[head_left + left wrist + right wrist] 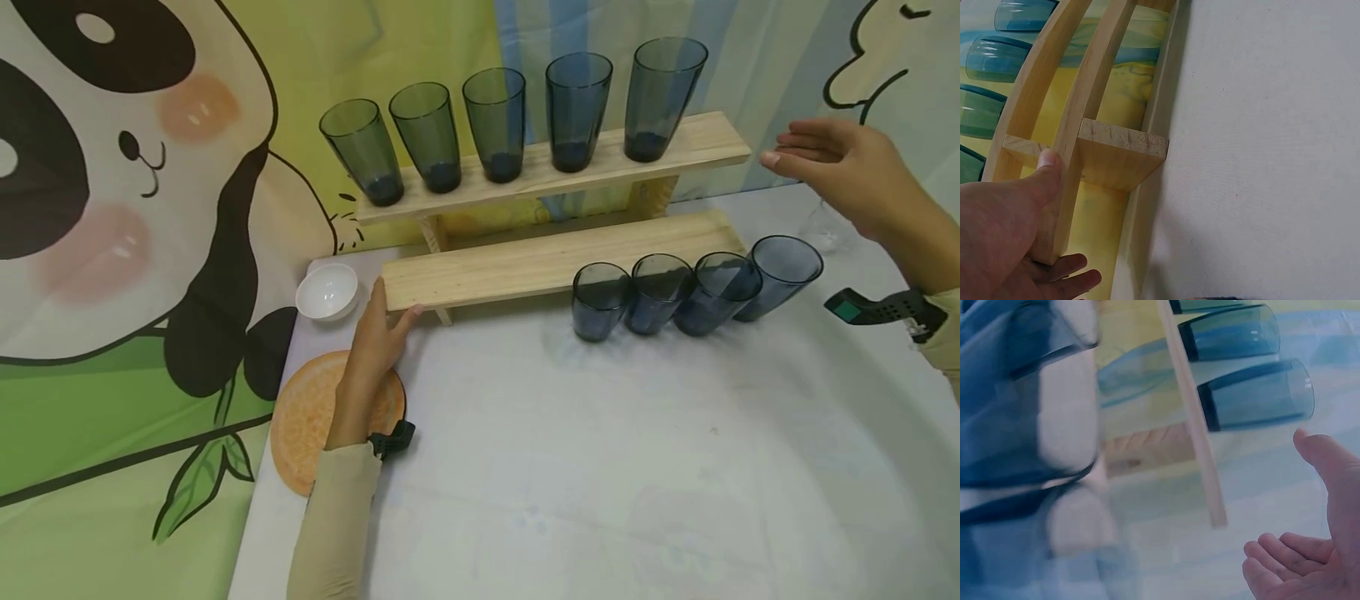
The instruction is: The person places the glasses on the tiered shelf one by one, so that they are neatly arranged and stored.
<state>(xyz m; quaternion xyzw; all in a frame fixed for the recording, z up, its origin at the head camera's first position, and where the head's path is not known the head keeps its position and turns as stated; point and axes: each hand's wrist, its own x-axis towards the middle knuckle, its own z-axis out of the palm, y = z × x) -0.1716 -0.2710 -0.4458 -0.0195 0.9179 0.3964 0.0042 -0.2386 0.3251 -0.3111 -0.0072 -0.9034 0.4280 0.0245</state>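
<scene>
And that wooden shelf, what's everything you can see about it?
This two-tier wooden shelf is pale, with visible grain. Its upper plank sits behind and above its lower plank, on wooden supports. It stands upright on a white tabletop. Five tinted glasses stand on the upper plank; the left hand grips the lower plank's left end.

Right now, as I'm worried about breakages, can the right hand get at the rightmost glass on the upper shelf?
Probably yes: the right hand is empty, near the right end of the upper shelf, with nothing visible between it and the rightmost glass.
</scene>
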